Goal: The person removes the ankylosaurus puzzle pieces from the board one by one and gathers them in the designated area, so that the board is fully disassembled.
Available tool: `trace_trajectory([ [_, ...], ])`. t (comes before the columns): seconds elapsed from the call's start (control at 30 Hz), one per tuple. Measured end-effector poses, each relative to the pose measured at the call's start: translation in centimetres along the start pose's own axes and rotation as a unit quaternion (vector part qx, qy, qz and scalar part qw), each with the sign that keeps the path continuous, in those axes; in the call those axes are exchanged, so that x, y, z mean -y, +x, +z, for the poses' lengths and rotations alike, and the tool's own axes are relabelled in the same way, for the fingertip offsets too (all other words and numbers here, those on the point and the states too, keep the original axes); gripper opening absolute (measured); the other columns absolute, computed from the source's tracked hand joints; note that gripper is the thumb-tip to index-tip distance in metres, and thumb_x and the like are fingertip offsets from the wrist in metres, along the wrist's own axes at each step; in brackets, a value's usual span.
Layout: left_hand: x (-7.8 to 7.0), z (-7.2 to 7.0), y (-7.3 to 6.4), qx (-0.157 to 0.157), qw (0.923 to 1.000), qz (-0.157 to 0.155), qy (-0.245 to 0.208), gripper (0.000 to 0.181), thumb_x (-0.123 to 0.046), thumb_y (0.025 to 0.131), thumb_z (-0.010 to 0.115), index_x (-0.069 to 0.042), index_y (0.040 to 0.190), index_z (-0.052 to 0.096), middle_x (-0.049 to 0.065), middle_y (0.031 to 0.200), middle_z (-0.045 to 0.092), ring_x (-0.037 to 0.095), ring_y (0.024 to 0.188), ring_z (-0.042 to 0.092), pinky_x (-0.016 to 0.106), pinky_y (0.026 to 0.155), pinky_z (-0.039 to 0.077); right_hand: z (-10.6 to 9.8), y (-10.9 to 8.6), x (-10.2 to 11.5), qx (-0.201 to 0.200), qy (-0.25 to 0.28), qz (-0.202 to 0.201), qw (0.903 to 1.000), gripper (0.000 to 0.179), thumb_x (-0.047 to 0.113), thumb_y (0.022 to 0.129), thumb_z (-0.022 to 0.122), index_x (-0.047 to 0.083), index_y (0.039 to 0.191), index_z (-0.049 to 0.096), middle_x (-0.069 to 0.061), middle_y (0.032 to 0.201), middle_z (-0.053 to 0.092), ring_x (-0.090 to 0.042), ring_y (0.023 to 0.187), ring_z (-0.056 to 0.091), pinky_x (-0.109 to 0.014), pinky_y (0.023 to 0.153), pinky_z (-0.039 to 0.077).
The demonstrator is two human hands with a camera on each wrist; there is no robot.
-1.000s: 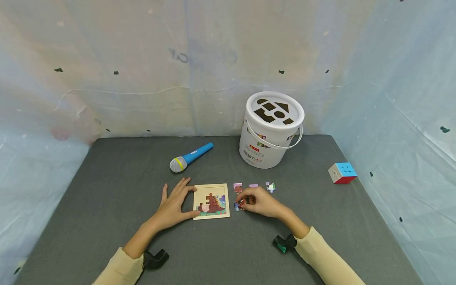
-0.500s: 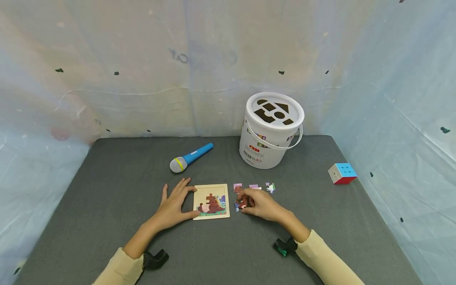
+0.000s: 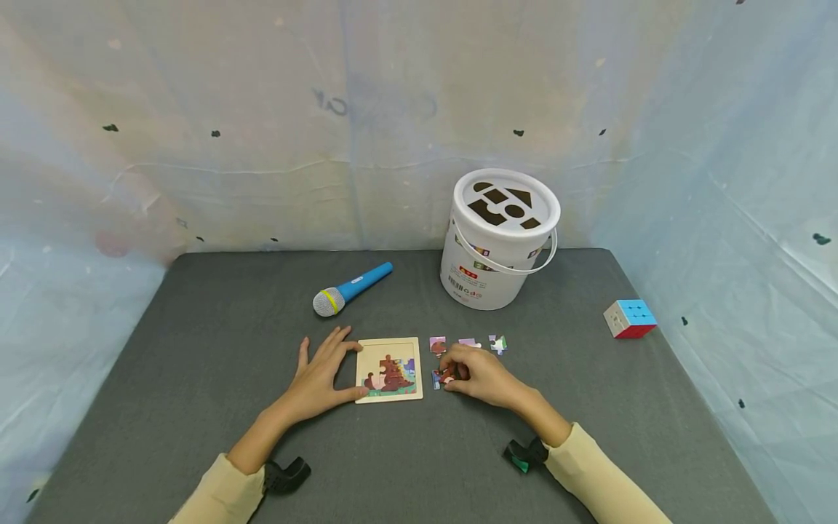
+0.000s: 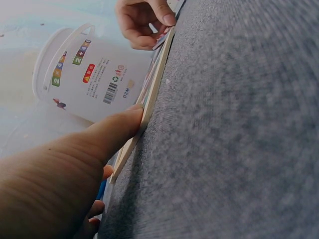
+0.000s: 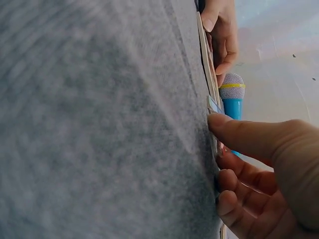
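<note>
My left hand (image 3: 321,375) lies spread at the left side of a wooden jigsaw puzzle board (image 3: 369,351), thumb at its near corner and index finger at its far corner. In the left wrist view, the thumb (image 4: 117,127) presses on the board's edge. A brown figure is partly assembled inside the frame. Right of the board, my right hand (image 3: 481,375) pinches a puzzle piece (image 3: 436,380) between thumb and fingers, low over the table; the fingers cover much of it. The right wrist view shows the piece's edge (image 5: 213,104) beyond the thumb.
Loose puzzle pieces lie beyond the right hand: a pink-and-brown one (image 3: 437,345), a pink one (image 3: 468,342) and a white-and-green one (image 3: 498,344). Farther back are a blue toy microphone (image 3: 356,286) and a white lidded bucket (image 3: 487,269). A puzzle cube (image 3: 630,319) sits at the right edge.
My right hand has shifted slightly to the right, with its thumb and index finger spreading a little wider around the piece. The left hand and the board have stayed in place.
</note>
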State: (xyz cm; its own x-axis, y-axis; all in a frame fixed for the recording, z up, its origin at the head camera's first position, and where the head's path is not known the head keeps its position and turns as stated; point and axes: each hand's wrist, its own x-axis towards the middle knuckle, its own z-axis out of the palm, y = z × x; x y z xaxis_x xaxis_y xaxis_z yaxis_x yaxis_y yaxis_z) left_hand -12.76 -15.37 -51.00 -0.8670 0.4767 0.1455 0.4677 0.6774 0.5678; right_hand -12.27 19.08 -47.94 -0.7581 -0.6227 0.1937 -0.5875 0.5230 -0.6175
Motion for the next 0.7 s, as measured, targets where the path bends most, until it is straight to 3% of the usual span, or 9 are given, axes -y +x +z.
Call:
trace_trajectory([
  [0.27,0.06,0.05,0.04,0.0,1.0,0.0,0.001,0.076,-0.058,0.08,0.077,-0.017,0.138,0.05,0.018,0.161,0.025,0.04,0.15,0.014,0.074,0.107,-0.008,0.12,0.0,-0.17,-0.008,-0.034,-0.003,0.9994,0.021,0.01,0.082,0.083,0.01,0.098,0.07,0.0,0.085,0.057,-0.008,0.068,0.05,-0.021,0.06,0.041],
  [0.7,0.17,0.1,-0.03,-0.001,1.0,0.004,0.0,0.076,-0.057,0.08,0.077,-0.017,0.138,0.049,0.019,0.161,0.025,0.041,0.15,0.014,0.074,0.107,-0.009,0.11,0.05,-0.05,0.0,-0.038,0.017,0.9991,0.02,0.014,0.083,0.083,0.01,0.1,0.073,0.002,0.086,0.055,-0.008,0.07,0.049,-0.021,0.06,0.04],
])
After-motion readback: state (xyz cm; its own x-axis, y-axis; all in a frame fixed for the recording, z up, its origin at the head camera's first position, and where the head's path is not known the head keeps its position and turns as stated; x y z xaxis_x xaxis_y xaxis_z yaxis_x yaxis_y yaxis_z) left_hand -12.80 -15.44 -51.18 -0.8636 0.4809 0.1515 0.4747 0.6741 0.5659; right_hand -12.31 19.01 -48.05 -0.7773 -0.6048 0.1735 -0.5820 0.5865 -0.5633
